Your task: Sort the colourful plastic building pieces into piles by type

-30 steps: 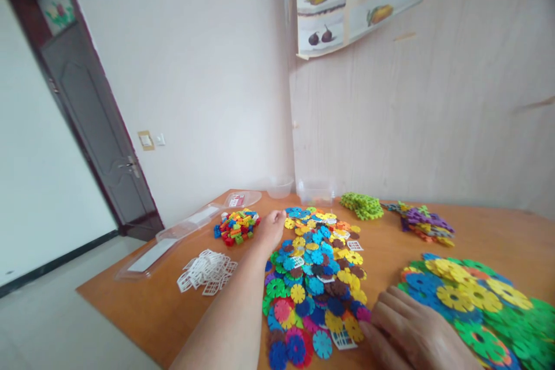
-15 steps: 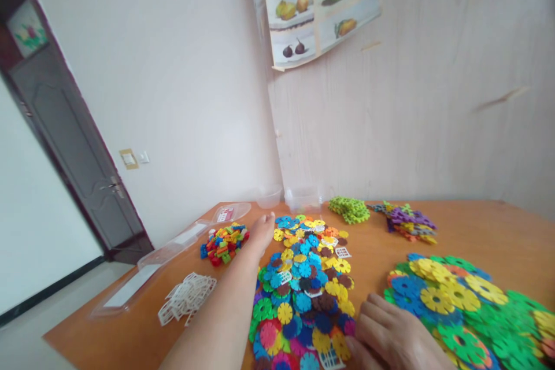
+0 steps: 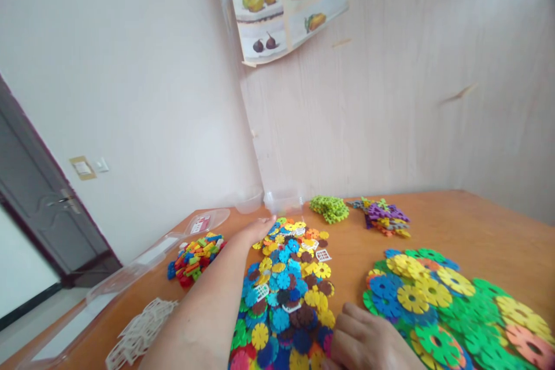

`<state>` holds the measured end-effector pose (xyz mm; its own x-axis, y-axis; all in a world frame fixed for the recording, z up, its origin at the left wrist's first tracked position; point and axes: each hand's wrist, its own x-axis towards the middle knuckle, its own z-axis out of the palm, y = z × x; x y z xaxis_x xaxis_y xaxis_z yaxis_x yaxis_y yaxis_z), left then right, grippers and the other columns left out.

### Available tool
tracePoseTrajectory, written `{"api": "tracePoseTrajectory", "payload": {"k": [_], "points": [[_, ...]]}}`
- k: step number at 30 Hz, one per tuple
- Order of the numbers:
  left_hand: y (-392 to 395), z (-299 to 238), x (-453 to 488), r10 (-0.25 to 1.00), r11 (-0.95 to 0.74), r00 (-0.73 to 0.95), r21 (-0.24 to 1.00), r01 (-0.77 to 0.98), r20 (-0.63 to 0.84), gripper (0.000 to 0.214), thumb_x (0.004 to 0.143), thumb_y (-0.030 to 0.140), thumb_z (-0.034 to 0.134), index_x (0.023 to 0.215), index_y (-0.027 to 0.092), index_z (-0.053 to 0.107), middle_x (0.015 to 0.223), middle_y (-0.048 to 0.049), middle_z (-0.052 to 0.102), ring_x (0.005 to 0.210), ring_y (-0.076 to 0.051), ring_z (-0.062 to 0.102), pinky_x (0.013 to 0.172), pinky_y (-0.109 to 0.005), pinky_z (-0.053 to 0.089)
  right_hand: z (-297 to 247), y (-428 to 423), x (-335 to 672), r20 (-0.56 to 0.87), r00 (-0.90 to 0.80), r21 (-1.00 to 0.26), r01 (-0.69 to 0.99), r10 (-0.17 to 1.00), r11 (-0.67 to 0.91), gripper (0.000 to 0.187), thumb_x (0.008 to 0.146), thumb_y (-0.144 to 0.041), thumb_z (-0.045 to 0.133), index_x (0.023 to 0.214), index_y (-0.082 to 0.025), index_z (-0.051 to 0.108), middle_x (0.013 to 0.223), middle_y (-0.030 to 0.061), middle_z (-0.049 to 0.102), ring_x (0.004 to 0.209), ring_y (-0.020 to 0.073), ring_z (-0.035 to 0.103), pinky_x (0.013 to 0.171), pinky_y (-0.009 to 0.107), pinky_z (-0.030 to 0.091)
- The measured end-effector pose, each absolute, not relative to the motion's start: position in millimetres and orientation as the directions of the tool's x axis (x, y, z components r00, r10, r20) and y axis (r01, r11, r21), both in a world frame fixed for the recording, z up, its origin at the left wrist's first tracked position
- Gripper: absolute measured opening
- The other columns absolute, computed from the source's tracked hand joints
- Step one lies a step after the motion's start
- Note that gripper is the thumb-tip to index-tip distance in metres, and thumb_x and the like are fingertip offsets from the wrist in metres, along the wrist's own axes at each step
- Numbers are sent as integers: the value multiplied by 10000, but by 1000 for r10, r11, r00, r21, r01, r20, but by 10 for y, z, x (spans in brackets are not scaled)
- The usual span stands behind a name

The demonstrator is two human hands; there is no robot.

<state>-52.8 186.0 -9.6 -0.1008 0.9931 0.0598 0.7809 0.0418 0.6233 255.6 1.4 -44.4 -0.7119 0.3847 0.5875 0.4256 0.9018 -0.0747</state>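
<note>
A long pile of small, flower-shaped plastic discs (image 3: 284, 283) in many colours runs down the middle of the table, with a few white lattice pieces (image 3: 323, 255) among them. My left hand (image 3: 258, 231) lies against the far left end of this pile, edge-on, its fingers stretched forward and partly hidden. Along the near right side, my right hand (image 3: 362, 335) rests with curled fingers touching the discs; whatever they may hold is hidden. To its right spreads a heap of larger flower discs (image 3: 459, 300), mostly green, yellow and blue.
Colourful building bricks (image 3: 195, 257) and white lattice pieces (image 3: 141, 329) lie left of my forearm. Clear plastic lids (image 3: 125, 277) line the left edge. Clear tubs (image 3: 284, 201), green pieces (image 3: 329, 208) and a purple-grey mixed pile (image 3: 385, 217) stand at the back.
The view has turned right, so everything shifts left. My left hand has moved right against the discs at the pile's far end. My right hand stays curled by the pile's near right side.
</note>
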Motion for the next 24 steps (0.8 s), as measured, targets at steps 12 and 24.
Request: {"api": "tracePoseTrajectory", "payload": {"k": [12, 24], "points": [[1337, -49, -485, 999, 32, -38, 663, 748, -6, 797, 847, 797, 303, 1020, 172, 767, 1169, -99, 732, 1136, -298, 637, 1024, -359, 440, -229, -119, 2569, 457, -748, -248, 414, 482, 876, 212, 941, -191, 525, 734, -205, 565, 771, 26, 653, 708, 152, 555, 627, 270, 395], [514, 129, -415, 1000, 16, -13, 752, 659, -9, 769, 854, 785, 352, 1075, 163, 746, 1224, -101, 711, 1195, -288, 617, 1058, -359, 429, -213, -157, 2590, 379, -761, -322, 424, 526, 846, 253, 969, -234, 447, 759, -193, 583, 800, 57, 634, 746, 170, 557, 655, 299, 388]]}}
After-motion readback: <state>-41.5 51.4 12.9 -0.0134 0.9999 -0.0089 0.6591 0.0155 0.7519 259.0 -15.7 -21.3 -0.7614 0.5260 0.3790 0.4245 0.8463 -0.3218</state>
